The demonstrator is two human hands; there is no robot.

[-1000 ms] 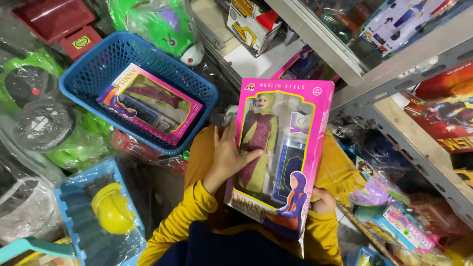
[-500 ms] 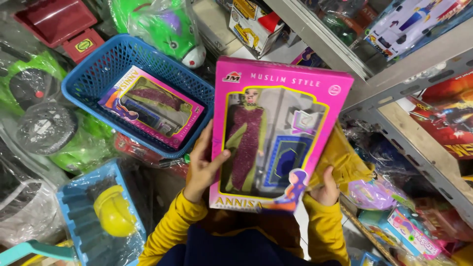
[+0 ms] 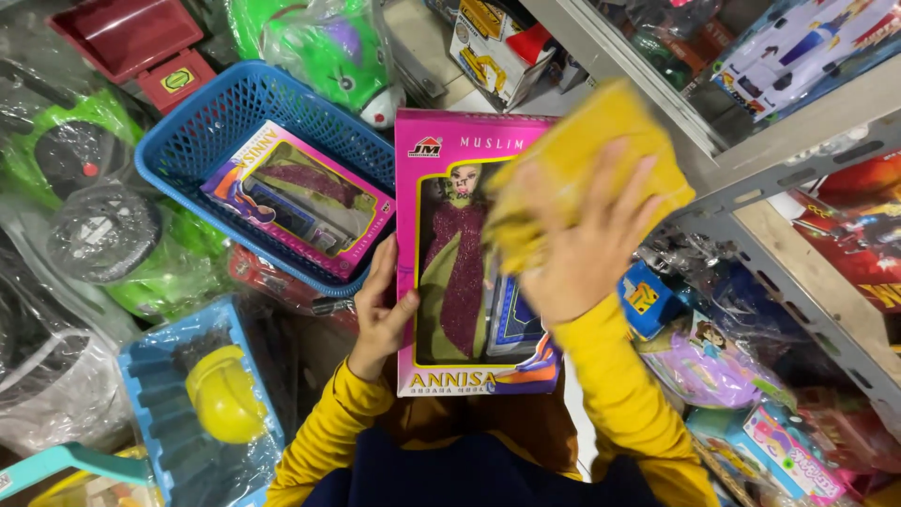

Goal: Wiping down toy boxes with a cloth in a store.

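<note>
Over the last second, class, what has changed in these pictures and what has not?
The right hand left the bottom corner of the pink doll box and now presses a yellow cloth on its front. The box was turned upright. The left hand keeps its grip on the box's edge; the blue basket stayed put.

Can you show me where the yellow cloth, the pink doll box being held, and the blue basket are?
yellow cloth (image 3: 601,141), head view, upper middle of cloth.
pink doll box (image 3: 450,150), head view, top pink panel.
blue basket (image 3: 202,122), head view, left mesh wall.
</note>
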